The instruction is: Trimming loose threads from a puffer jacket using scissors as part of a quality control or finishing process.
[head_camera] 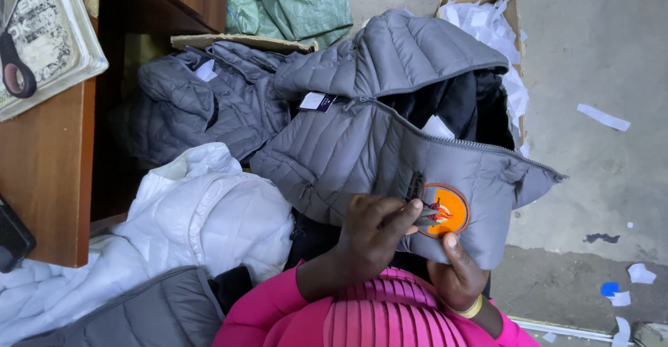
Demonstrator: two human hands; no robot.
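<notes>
Grey quilted fabric fills the middle of the view: a puffer jacket [362, 152] held up over the person's lap, front unzipped, dark lining showing. Low on its chest panel sits a round orange patch [445, 210]. The left hand [372, 239] has its grip closed around a small metal tool [426, 215], seemingly thread snips, with the tip at the left rim of the patch. The right hand [456, 270] has its grip shut on the jacket's lower edge, thumb pressed up against the fabric just under the patch.

To do this well, I judge that the cloth under the patch should stay taut and flat, so the thumb's support matters; slack would let the tool's tip catch the thin shell. Short, shallow movements along the stitched rim seem safer than a deep bite. Whether the blades are parted I cannot tell.

Around this: a white puffer jacket [209, 215] beside the lap, more grey jackets [202, 103] heaped behind, a cardboard box [487, 13] of white paper scraps on the concrete floor [598, 54]. A wooden surface [49, 166] carries a tray [76, 48] at its far edge, with scissors [14, 61] lying on it.
</notes>
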